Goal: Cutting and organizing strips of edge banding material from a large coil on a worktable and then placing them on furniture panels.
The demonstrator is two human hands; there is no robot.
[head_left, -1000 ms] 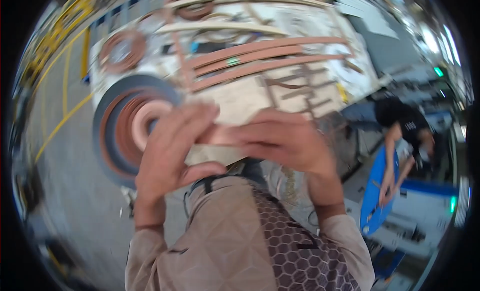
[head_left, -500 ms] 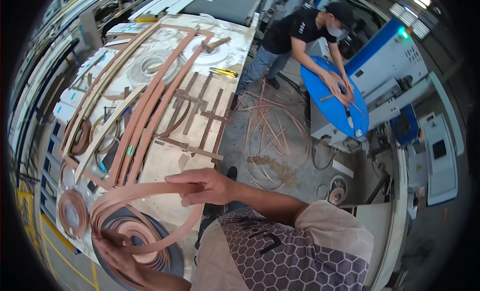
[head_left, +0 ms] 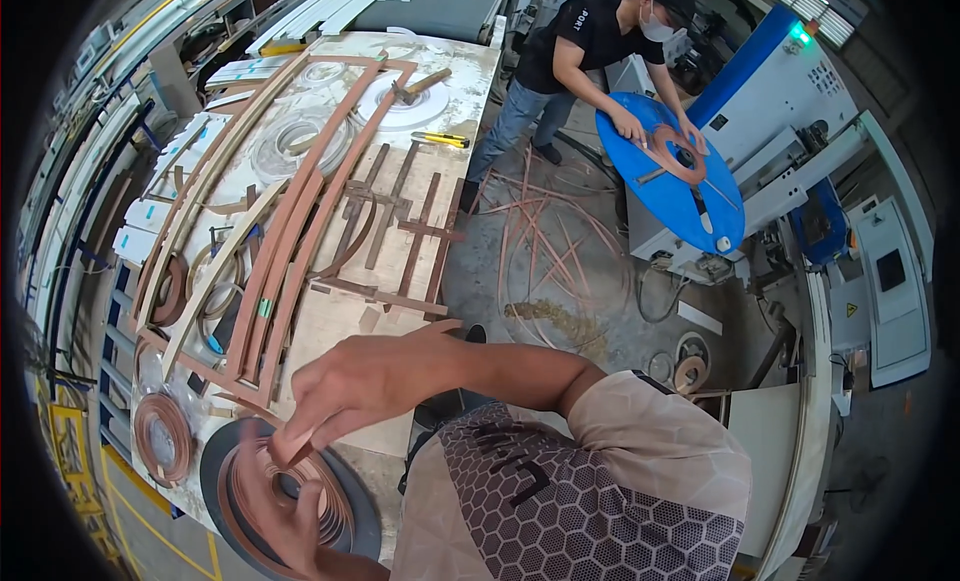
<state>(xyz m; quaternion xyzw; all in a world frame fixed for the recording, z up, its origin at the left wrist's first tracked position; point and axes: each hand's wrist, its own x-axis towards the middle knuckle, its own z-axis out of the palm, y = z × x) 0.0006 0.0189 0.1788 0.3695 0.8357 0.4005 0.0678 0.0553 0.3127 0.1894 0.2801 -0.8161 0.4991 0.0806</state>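
The fingers (head_left: 300, 436) of the right hand (head_left: 365, 381) are stretched out, their tips pressing the brown edge-banding strip (head_left: 275, 459) where it leaves the coil (head_left: 285, 496). The left hand (head_left: 300, 536) lies low over the coil, blurred; its fingers seem curled against the windings, though whether they grip cannot be told. The coil sits on a dark round disc (head_left: 215, 471) at the near end of the table (head_left: 470, 71), partly cut off by the picture's lower edge. Beside it lies a smaller brown roll (head_left: 163, 436). Long curved wooden strips (head_left: 285, 241) carry a small green label (head_left: 265, 307). A yellow triangular warning sign (head_left: 851, 309) marks the white cabinet (head_left: 895, 301) at right. Farther off, another person (head_left: 580, 51) leans over a blue disc (head_left: 670, 176).
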